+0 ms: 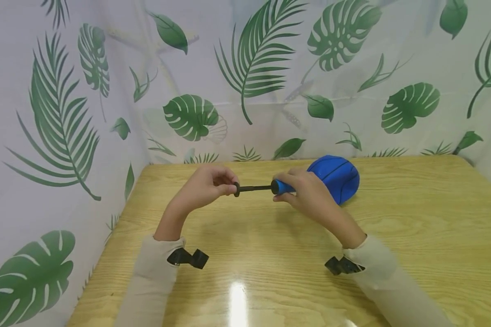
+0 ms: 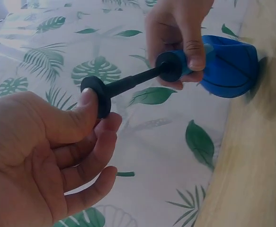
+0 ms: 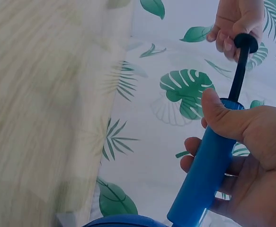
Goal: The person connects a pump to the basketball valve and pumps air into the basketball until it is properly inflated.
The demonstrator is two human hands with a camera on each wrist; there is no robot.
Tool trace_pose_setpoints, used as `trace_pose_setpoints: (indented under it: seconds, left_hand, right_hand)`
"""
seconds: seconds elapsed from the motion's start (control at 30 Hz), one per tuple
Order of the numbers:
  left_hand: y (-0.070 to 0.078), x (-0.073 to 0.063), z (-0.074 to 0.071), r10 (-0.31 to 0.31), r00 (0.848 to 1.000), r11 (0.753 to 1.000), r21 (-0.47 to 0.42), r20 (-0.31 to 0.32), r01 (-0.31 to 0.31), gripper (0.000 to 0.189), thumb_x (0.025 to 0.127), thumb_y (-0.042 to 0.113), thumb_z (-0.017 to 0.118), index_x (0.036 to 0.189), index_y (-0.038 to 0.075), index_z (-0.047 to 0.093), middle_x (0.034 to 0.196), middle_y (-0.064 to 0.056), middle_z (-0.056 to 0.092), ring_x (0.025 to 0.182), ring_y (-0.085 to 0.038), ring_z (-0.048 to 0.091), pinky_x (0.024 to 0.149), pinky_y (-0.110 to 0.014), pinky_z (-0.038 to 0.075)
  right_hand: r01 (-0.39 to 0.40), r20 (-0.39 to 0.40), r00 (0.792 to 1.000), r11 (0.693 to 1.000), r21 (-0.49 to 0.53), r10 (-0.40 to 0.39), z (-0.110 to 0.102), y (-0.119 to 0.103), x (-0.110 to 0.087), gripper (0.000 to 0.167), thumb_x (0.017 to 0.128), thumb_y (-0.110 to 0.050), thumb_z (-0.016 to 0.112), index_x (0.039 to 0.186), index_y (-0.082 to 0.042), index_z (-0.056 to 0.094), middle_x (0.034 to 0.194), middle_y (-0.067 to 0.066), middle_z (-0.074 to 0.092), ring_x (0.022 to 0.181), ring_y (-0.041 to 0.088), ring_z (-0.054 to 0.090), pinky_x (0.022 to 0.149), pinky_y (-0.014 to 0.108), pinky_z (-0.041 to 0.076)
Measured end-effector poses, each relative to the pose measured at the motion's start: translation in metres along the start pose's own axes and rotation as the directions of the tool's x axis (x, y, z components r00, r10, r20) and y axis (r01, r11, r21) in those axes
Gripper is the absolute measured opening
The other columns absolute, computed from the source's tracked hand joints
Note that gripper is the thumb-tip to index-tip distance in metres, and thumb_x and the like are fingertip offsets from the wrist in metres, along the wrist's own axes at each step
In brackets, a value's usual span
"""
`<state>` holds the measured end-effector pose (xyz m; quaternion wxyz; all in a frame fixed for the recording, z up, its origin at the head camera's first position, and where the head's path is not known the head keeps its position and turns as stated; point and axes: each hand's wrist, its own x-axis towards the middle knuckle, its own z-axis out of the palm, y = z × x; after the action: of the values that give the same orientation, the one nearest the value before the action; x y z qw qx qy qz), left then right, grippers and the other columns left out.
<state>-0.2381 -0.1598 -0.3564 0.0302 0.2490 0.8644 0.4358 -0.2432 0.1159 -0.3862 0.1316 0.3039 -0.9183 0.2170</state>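
A small hand pump with a blue barrel [image 3: 204,165] and a black rod [image 2: 133,81] is held level above the table. My right hand [image 1: 307,188] grips the barrel, fingers curled round it. My left hand [image 1: 208,184] pinches the round black handle [image 2: 99,94] at the rod's end between thumb and fingers. The rod stands drawn out of the barrel. Beyond the right hand is a blue ball [image 1: 339,178] with black lines, dented and partly deflated. Its join with the pump is hidden behind the right hand in the head view.
Below the hands lies a wooden table [image 1: 237,254]. A white cloth [image 1: 262,131] printed with green leaves hangs behind it and along the left side. Black wrist mounts [image 1: 188,258] sit on both beige sleeves [image 1: 147,277].
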Motion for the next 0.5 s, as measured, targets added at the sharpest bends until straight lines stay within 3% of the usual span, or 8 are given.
trace_pose_setpoints:
  seconds: [0.23,0.5]
  left_hand:
    - [-0.001,0.009,0.024,0.008,1.000,1.000,-0.007,0.003,-0.008,0.003,0.095,0.003,0.070,0.098,0.002,0.071,0.092,-0.010,0.071,0.081,-0.028,0.068,0.073,-0.028,0.054]
    - [-0.003,0.016,0.045,0.013,1.000,0.999,-0.047,0.001,-0.012,0.005,0.097,0.004,0.068,0.101,0.004,0.071,0.096,-0.010,0.071,0.077,-0.015,0.066,0.071,-0.027,0.055]
  right_hand:
    - [0.027,0.013,1.000,1.000,0.012,-0.027,0.008,-0.009,-0.001,0.039,0.083,-0.024,0.084,0.117,-0.008,0.072,0.100,0.009,0.072,0.091,0.027,0.067,0.082,0.044,0.055]
    - [0.057,0.009,0.998,0.998,-0.005,-0.057,0.013,-0.011,-0.003,0.038,0.082,-0.024,0.085,0.116,-0.010,0.073,0.091,0.005,0.069,0.080,0.021,0.062,0.073,0.037,0.052]
